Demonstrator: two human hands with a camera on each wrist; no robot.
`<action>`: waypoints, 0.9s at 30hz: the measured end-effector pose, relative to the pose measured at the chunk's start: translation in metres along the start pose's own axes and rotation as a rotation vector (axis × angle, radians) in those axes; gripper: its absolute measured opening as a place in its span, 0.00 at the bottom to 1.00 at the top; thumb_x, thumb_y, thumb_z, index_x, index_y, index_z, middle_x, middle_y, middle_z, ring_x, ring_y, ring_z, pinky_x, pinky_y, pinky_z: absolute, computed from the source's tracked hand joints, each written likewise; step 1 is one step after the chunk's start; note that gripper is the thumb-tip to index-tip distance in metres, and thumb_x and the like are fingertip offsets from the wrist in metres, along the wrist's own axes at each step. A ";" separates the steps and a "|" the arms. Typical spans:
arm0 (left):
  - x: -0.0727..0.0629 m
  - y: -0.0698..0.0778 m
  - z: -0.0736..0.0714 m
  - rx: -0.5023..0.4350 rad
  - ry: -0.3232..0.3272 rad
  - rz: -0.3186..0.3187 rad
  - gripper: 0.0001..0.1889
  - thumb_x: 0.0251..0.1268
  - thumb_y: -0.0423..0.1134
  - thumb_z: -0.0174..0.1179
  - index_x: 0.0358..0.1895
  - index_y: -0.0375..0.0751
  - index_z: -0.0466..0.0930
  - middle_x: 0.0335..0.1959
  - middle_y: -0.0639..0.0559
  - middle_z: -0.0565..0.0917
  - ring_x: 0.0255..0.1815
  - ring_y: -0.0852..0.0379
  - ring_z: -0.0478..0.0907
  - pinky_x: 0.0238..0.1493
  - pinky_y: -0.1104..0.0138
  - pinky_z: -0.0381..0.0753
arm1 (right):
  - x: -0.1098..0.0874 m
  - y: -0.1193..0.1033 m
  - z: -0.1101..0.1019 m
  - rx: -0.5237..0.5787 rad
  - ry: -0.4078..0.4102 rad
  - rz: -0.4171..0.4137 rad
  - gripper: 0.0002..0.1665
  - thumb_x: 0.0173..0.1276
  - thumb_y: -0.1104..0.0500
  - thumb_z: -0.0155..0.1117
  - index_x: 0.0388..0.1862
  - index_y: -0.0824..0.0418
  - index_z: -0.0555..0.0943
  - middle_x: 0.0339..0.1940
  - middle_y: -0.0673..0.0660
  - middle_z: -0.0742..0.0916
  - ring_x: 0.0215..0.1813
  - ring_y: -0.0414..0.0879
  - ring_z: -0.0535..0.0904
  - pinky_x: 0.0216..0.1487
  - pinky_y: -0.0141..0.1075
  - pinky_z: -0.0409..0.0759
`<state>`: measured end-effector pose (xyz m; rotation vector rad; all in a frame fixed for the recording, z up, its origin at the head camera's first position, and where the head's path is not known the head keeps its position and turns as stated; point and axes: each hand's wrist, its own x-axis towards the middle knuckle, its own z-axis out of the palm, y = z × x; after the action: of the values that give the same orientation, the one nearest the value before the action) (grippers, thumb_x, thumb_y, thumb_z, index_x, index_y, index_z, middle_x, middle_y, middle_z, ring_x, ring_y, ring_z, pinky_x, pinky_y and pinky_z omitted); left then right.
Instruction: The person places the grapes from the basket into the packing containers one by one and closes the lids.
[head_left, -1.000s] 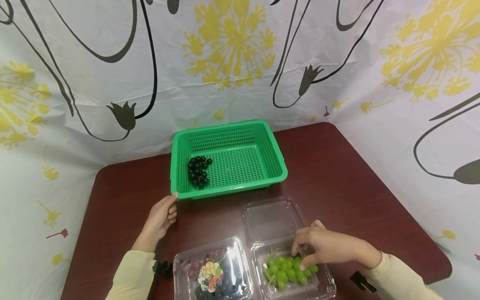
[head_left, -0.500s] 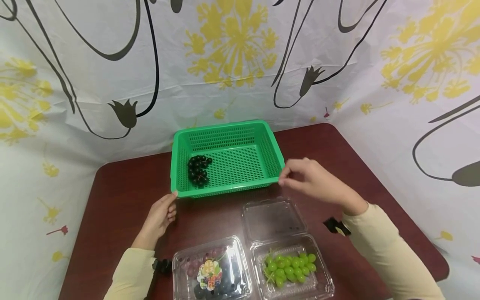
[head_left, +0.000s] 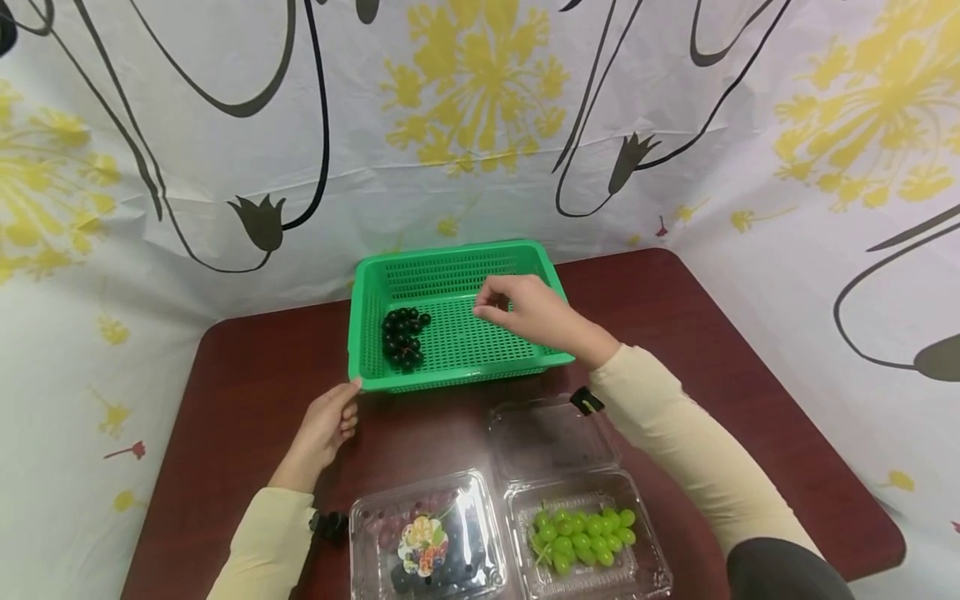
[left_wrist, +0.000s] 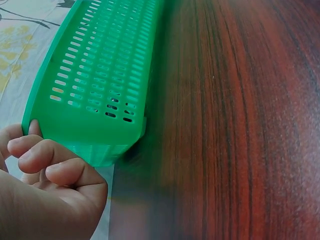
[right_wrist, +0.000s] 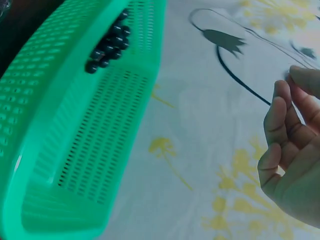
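A green plastic basket (head_left: pixel 450 377) stands at the back of the table, a bunch of black grapes (head_left: pixel 405 337) in its left end. My left hand (head_left: pixel 321 429) pinches the basket's near left corner; in the left wrist view its thumb and fingers lie at the rim (left_wrist: pixel 31 107). Over the right part of the basket is my right hand (head_left: pixel 528 312), fingers loosely bent, thumb close to the index fingertip. No object shows between them. Green grapes (head_left: pixel 581 537) lie in a clear clamshell box (head_left: pixel 645 575) whose lid is folded back.
Left of the green grapes sits a closed clear box (head_left: pixel 367 550) with a fruit sticker and dark and reddish grapes inside. The unfolded lid (head_left: pixel 555 437) lies between the boxes and the basket. A patterned cloth (head_left: pixel 480 200) hangs behind the table.
My right hand has left the green grapes and moved up and left over the basket. The green grapes remain in their box. My left hand keeps its place at the basket's corner.
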<state>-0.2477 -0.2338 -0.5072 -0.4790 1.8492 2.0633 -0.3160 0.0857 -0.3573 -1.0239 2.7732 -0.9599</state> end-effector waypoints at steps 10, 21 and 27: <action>-0.001 0.003 0.000 -0.006 -0.010 -0.002 0.14 0.71 0.54 0.54 0.34 0.49 0.69 0.15 0.61 0.61 0.16 0.65 0.57 0.24 0.72 0.61 | 0.051 0.000 0.054 -0.186 -0.156 0.099 0.14 0.72 0.46 0.57 0.46 0.54 0.80 0.32 0.49 0.85 0.28 0.40 0.77 0.32 0.35 0.74; 0.000 0.002 0.000 0.000 0.004 -0.007 0.14 0.71 0.53 0.53 0.34 0.48 0.69 0.16 0.60 0.61 0.16 0.65 0.57 0.24 0.72 0.61 | 0.090 0.002 0.100 -0.397 -0.288 0.155 0.18 0.70 0.40 0.56 0.48 0.50 0.79 0.39 0.46 0.85 0.34 0.40 0.78 0.47 0.42 0.76; 0.002 0.001 -0.002 -0.004 0.006 0.004 0.15 0.71 0.53 0.54 0.32 0.48 0.69 0.15 0.61 0.62 0.16 0.65 0.58 0.23 0.73 0.61 | 0.099 0.001 0.113 -0.500 -0.368 0.185 0.27 0.69 0.37 0.57 0.58 0.52 0.76 0.45 0.49 0.85 0.48 0.46 0.81 0.68 0.55 0.66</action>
<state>-0.2500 -0.2356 -0.5078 -0.4829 1.8508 2.0714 -0.3681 -0.0342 -0.4323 -0.8490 2.7646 -0.0361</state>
